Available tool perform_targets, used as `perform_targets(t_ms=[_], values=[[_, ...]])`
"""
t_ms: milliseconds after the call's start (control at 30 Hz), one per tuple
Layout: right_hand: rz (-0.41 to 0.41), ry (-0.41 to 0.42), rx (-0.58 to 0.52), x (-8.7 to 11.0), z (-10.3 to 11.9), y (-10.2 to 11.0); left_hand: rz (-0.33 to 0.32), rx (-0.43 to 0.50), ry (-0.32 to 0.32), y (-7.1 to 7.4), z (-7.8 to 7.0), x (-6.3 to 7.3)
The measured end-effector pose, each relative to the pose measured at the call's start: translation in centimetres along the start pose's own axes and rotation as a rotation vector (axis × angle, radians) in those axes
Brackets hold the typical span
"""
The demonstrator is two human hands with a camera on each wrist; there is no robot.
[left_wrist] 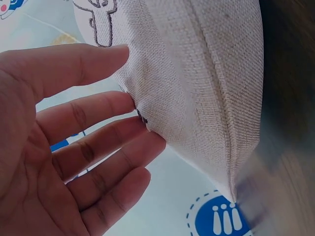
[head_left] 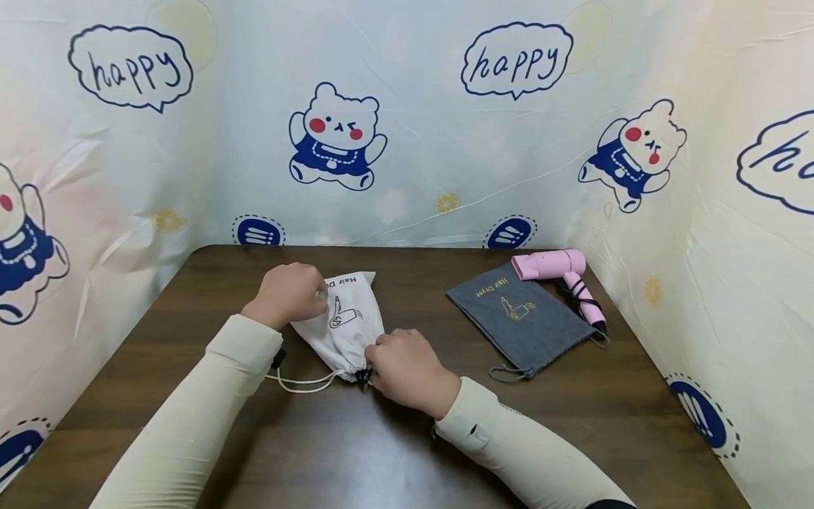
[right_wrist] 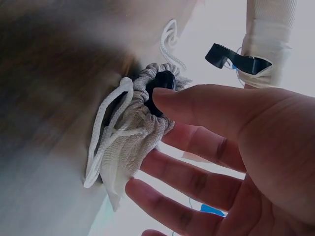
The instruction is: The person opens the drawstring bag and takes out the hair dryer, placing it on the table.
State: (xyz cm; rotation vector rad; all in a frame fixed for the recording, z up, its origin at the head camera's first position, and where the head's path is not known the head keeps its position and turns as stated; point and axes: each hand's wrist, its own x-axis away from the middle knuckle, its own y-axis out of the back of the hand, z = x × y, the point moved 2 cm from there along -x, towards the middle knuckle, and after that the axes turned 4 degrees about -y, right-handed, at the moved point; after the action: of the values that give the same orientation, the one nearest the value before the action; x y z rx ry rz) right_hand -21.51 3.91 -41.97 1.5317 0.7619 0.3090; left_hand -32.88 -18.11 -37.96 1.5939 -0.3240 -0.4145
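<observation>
A white drawstring bag [head_left: 356, 322] with "Hair D…" lettering and a hair dryer picture lies on the table, its gathered neck towards me. My left hand [head_left: 287, 293] is at its far left side. In the left wrist view the loosely bent fingers [left_wrist: 118, 105] touch the cloth without closing round it. At the neck, my right hand [head_left: 410, 369] pinches the bag by its black cord lock [right_wrist: 162, 83], thumb on the lock and fingers behind the cloth. White cord [head_left: 305, 385] loops out to the left of the neck.
To the right lies a flat grey drawstring bag [head_left: 518, 314] marked "Hair Dryer". A pink hair dryer [head_left: 553, 265] with its black cord wrapped round the handle rests against its far edge. Printed cloth [head_left: 420, 141] hangs behind the brown table [head_left: 381, 452].
</observation>
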Motion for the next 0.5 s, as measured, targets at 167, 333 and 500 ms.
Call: perform_targets(t_ms=[167, 333, 500], values=[[-0.009, 0.001, 0.007, 0.4, -0.3, 0.3, -0.018, -0.014, -0.004, -0.1, -0.7, 0.0], [-0.022, 0.0, -0.004, 0.8, -0.6, 0.3, -0.052, -0.037, -0.004, -0.3, -1.4, 0.2], [-0.034, -0.001, -0.019, 1.2, -0.9, 0.2, -0.059, -0.041, -0.016, -0.4, -2.0, 0.1]])
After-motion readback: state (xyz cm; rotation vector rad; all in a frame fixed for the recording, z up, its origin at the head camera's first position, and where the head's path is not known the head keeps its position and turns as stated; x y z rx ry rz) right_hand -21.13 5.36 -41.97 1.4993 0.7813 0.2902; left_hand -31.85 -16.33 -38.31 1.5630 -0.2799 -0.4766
